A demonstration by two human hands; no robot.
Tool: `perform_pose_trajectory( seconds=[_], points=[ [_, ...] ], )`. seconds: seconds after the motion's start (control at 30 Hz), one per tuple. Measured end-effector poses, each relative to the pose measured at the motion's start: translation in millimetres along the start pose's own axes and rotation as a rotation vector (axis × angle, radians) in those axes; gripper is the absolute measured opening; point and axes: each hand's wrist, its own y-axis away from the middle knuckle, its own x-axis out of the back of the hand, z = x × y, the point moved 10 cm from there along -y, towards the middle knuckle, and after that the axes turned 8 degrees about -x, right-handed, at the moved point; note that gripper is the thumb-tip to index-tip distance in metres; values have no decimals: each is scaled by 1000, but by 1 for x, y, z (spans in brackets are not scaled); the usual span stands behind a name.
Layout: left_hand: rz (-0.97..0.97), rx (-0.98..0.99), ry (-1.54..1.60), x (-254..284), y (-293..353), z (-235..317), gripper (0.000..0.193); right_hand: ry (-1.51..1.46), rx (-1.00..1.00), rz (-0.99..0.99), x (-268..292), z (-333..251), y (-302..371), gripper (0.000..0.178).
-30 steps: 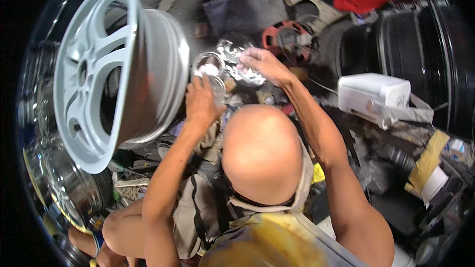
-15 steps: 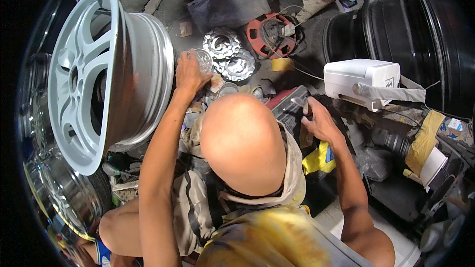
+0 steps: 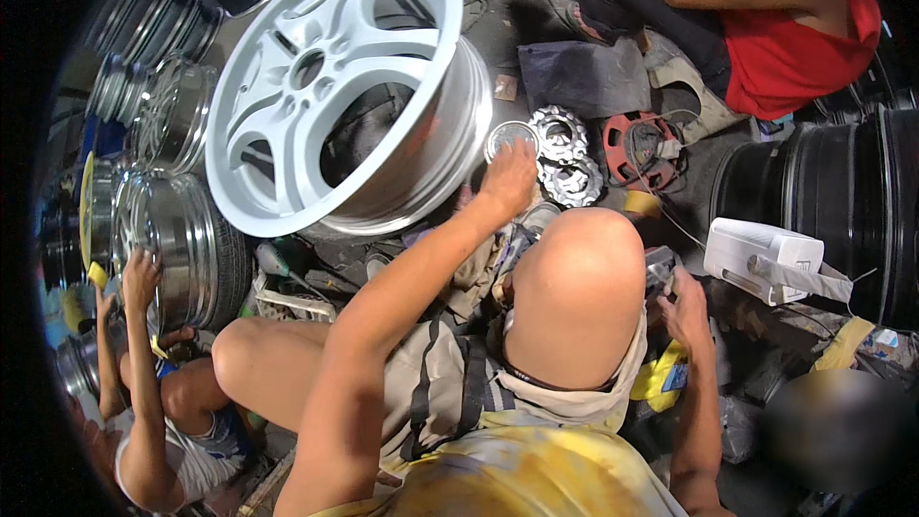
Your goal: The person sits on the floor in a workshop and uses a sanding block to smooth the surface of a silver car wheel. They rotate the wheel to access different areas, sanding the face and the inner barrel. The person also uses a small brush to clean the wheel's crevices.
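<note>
My left hand (image 3: 511, 177) reaches forward, its fingers around the near edge of a shallow round metal tin (image 3: 505, 135). Two shiny, scalloped metal discs (image 3: 559, 133) lie just right of the tin. Beyond my raised knee, my right hand (image 3: 685, 308) is closed at a small greyish piece (image 3: 659, 264), too unclear to name. A large light-grey wheel rim (image 3: 287, 124) leans to the left of my left arm.
A red cable reel (image 3: 632, 155) and a yellow tape roll (image 3: 642, 203) lie ahead. To the right stand a white box-shaped device (image 3: 763, 260) and black wheel rims (image 3: 814, 191). A person in red (image 3: 795, 33) sits ahead; another person's hand (image 3: 141, 278) touches a chrome rim at left.
The view has swung left, bringing both other people into fuller sight. My left hand stays at the tin, its fingers now farther over the edge. My right hand has drawn lower beside my knee.
</note>
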Motion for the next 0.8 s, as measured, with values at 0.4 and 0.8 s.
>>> perform_pose_trajectory(
  seconds=[0.4, 0.8],
  points=[
    [-184, -225, 182, 188, 109, 38, 17, -277, 589, 516, 158, -259, -42, 15],
    [387, -97, 966, 310, 148, -44, 29, -635, 723, -243, 108, -409, -48, 8]
  ],
)
